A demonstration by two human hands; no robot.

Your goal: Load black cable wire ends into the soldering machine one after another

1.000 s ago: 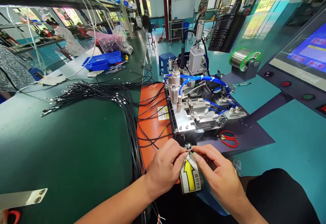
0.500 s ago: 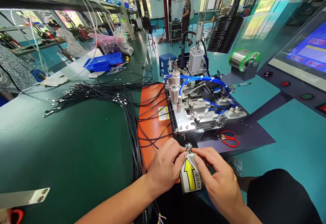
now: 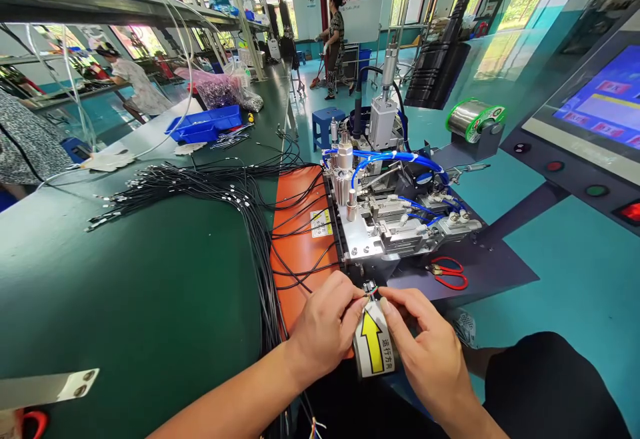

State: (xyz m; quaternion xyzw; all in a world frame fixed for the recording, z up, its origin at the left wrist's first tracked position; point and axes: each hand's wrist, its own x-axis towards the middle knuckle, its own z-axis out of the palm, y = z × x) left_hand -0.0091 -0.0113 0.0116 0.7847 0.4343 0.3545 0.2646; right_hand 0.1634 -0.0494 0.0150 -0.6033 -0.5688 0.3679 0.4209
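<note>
My left hand (image 3: 325, 322) is closed in a pinch on thin coloured wires (image 3: 371, 292) at the front edge of the metal machine (image 3: 400, 219). From the other side my right hand (image 3: 427, 346) pinches at the same wires, thumb and forefinger close together. Between the hands sits a rounded part with a yellow arrow label (image 3: 373, 342), just below the fingertips. A small metal piece (image 3: 369, 286) shows at the wire ends; its details are too small to tell. Black cables (image 3: 265, 272) run beside my left hand, over an orange panel (image 3: 295, 246).
Red-handled cutters (image 3: 453, 274) lie right of the machine. A solder spool (image 3: 475, 119) and control screen (image 3: 600, 106) stand at the right. A blue tray (image 3: 205, 124) rests on the green table (image 3: 150, 306). A metal strip (image 3: 55, 386) juts in at lower left. People are farther back.
Both hands stay nearly in place, with the right fingertips slightly shifted at the wires. The standing person in the background has moved left, uncovering more of the whiteboard.
</note>
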